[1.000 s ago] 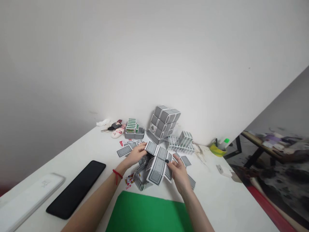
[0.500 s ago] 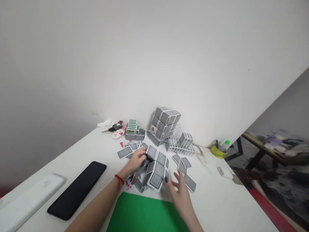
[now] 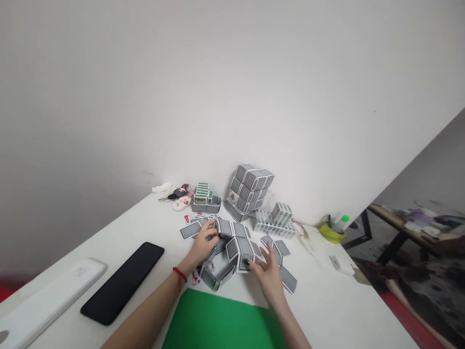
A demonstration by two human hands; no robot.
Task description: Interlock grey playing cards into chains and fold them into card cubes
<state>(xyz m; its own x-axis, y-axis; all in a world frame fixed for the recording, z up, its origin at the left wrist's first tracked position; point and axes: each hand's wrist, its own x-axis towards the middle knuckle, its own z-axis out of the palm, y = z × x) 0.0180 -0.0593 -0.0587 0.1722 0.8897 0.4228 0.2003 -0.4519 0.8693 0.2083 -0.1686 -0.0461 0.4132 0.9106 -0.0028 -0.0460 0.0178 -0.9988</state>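
My left hand (image 3: 204, 244), a red string round its wrist, grips the left end of a folded structure of grey-backed playing cards (image 3: 238, 244) held just above the white table (image 3: 138, 232). My right hand (image 3: 266, 271) is at the structure's right side, fingers partly spread, fingertips touching its lower right flap. Under the structure sits an open box of folded cards (image 3: 216, 272). Loose grey-backed cards (image 3: 288, 278) lie right of my right hand.
A large block of folded cards (image 3: 250, 188) and smaller card pieces (image 3: 276, 218) stand by the wall. A black phone (image 3: 123, 281), white case (image 3: 47, 303), green mat (image 3: 221, 322), keys with charms (image 3: 178, 196), yellow dish (image 3: 330, 231).
The card structure has been turned and lifted slightly away from me. My right hand let go half a second ago and has come back to its right side.
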